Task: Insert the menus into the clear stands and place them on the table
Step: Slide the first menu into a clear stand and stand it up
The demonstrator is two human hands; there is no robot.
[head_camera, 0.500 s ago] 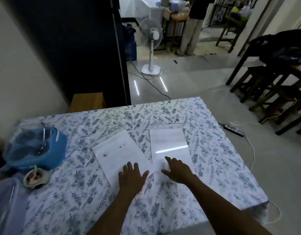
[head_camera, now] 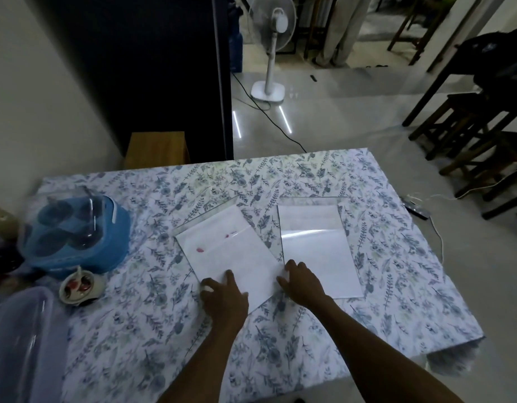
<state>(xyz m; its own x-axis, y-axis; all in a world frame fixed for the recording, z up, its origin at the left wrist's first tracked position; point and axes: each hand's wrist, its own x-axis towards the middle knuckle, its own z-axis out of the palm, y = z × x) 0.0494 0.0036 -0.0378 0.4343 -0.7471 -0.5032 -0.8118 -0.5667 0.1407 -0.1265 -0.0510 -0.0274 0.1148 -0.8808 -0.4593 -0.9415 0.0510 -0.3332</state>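
Two clear stands lie flat on the floral tablecloth (head_camera: 382,257), each with a white menu sheet. The left stand (head_camera: 225,245) is turned at an angle and its sheet shows small red marks. The right stand (head_camera: 315,242) lies straighter and reflects a strip of light. My left hand (head_camera: 222,292) rests on the near corner of the left stand, fingers bent at its edge. My right hand (head_camera: 301,282) lies between the two stands, its fingers on the near left corner of the right one. I cannot tell whether either hand grips its sheet.
A blue container with a clear domed lid (head_camera: 74,231) stands at the table's left, with a small bowl (head_camera: 79,285) in front of it and a clear plastic lid (head_camera: 21,338) nearer. Beyond the table are a wooden stool (head_camera: 157,149), a standing fan (head_camera: 270,53) and dark chairs (head_camera: 469,117).
Both hands have slid toward the near corners of the stands and the fingers have curled. The view has tilted down and closer to the table.
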